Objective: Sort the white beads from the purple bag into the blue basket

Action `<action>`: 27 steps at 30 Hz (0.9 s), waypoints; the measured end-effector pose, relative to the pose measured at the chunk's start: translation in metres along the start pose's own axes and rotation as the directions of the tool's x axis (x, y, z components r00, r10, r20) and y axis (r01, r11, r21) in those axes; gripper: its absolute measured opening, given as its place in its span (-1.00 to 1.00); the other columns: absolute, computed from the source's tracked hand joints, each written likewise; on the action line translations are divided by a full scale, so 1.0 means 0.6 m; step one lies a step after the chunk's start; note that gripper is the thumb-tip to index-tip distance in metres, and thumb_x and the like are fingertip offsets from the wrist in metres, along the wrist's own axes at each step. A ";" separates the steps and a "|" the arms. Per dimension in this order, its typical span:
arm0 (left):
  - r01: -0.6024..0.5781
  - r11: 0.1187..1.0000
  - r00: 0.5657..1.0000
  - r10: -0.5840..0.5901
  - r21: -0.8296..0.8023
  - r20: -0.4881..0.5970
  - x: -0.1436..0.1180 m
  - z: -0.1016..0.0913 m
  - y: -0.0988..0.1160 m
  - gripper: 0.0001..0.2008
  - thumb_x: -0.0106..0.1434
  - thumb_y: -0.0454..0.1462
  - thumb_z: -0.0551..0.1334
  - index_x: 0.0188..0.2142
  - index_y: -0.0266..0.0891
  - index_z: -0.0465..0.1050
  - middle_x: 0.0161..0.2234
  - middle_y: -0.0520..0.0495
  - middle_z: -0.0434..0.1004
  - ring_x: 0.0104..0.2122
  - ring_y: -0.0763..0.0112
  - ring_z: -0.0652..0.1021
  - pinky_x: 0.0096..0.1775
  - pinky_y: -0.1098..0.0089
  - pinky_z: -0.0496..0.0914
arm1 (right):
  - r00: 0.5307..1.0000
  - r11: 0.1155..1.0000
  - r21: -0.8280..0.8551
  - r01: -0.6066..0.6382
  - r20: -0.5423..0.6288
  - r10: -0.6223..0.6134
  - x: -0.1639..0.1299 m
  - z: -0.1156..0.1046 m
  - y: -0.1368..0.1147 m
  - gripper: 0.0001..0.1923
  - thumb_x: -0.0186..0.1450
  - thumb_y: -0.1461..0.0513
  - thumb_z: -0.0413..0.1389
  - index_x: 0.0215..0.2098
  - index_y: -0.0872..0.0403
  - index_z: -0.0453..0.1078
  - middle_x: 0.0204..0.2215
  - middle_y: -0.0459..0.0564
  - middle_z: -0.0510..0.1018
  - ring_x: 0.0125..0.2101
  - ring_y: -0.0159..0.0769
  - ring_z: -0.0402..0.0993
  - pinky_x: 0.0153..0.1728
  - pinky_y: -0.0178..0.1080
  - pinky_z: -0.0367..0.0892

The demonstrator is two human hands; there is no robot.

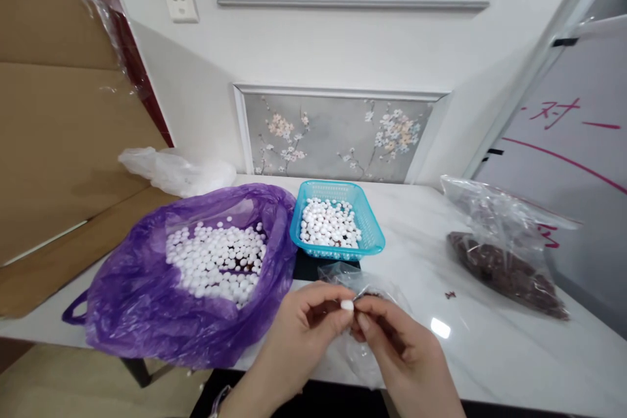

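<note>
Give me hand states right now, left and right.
Left hand: closed, pinching a small white ball at the fingertips.
Right hand: closed, fingertips pinching something small and dark by the ball; what exactly cannot be told.

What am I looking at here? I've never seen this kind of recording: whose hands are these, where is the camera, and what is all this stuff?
There is one picture, from a camera worn on a person's head, looking down at their own bare hands. The left hand pinches a small white ball at its fingertips; the right hand meets it, holding something small and dark over a clear bag. On the white table lie a purple bag of white balls, a blue basket with more balls, and, at right, a clear bag of brown bits.
</note>
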State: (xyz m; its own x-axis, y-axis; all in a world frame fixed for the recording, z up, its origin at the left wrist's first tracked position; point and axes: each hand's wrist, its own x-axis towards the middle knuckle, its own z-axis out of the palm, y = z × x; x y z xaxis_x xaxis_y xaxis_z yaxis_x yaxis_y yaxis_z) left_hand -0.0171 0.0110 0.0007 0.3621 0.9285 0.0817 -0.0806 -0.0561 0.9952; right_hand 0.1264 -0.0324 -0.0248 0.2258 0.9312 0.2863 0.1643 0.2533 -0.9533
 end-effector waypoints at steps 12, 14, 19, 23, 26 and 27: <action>0.139 0.962 0.990 -0.136 -0.234 0.033 -0.008 -0.005 -0.001 -0.83 0.14 -0.30 0.39 -0.23 -0.18 0.64 -0.42 -0.01 0.62 -0.38 0.45 0.55 -0.23 0.47 0.43 | 0.996 0.998 0.057 0.020 -0.092 -0.015 -0.007 0.010 -0.014 -0.87 0.29 0.18 0.16 -0.28 -0.02 0.57 -0.50 -0.11 0.55 -0.48 -0.36 0.47 -0.41 -0.41 0.40; 0.188 0.930 0.981 -0.191 -0.315 0.022 -0.011 -0.006 0.000 -0.81 0.11 -0.27 0.41 -0.23 -0.21 0.63 -0.44 0.00 0.61 -0.40 0.49 0.53 -0.24 0.49 0.42 | 0.994 0.997 0.066 0.044 -0.099 -0.037 -0.008 0.011 -0.019 -0.87 0.29 0.20 0.16 -0.30 -0.03 0.59 -0.50 -0.10 0.55 -0.47 -0.35 0.47 -0.41 -0.40 0.41; 0.177 0.930 0.981 -0.193 -0.324 -0.019 -0.016 -0.005 0.003 -0.82 0.10 -0.27 0.42 -0.27 -0.24 0.62 -0.44 0.00 0.59 -0.41 0.51 0.50 -0.26 0.51 0.40 | 0.993 0.996 0.060 0.064 -0.099 -0.058 -0.010 0.013 -0.021 -0.88 0.25 0.22 0.19 -0.38 -0.05 0.60 -0.51 -0.11 0.55 -0.49 -0.36 0.46 -0.42 -0.43 0.39; 0.136 0.958 0.987 -0.152 -0.254 -0.043 -0.016 -0.001 0.007 -0.88 0.11 -0.28 0.40 -0.32 -0.24 0.62 -0.46 0.00 0.61 -0.40 0.46 0.53 -0.27 0.50 0.39 | 0.990 1.000 -0.013 0.002 -0.142 -0.004 -0.014 0.014 -0.015 -0.87 0.26 0.16 0.18 -0.38 -0.05 0.58 -0.56 -0.14 0.54 -0.52 -0.38 0.46 -0.43 -0.46 0.39; 0.127 0.965 0.988 -0.145 -0.228 -0.061 -0.017 0.002 0.009 -0.89 0.11 -0.28 0.41 -0.33 -0.24 0.62 -0.46 0.00 0.62 -0.40 0.44 0.54 -0.27 0.48 0.39 | 0.991 0.999 -0.043 -0.001 -0.136 -0.005 -0.016 0.015 -0.013 -0.86 0.27 0.15 0.16 -0.33 -0.05 0.58 -0.53 -0.13 0.57 -0.51 -0.37 0.49 -0.41 -0.45 0.40; 0.123 0.967 0.987 -0.142 -0.224 -0.072 -0.017 0.002 0.009 -0.89 0.10 -0.28 0.41 -0.34 -0.24 0.62 -0.46 0.00 0.62 -0.40 0.44 0.54 -0.27 0.48 0.39 | 0.993 0.999 -0.044 0.016 -0.120 -0.021 -0.016 0.015 -0.014 -0.85 0.28 0.15 0.16 -0.31 -0.05 0.58 -0.52 -0.12 0.58 -0.50 -0.36 0.50 -0.40 -0.44 0.41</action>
State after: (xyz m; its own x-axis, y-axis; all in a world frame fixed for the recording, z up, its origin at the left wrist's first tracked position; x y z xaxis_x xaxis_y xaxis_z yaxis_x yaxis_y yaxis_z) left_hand -0.0200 0.0005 0.0054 0.3019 0.9511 -0.0649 -0.2414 0.1421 0.9600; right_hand 0.1140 -0.0410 -0.0205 0.3358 0.8875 0.3154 0.2097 0.2560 -0.9436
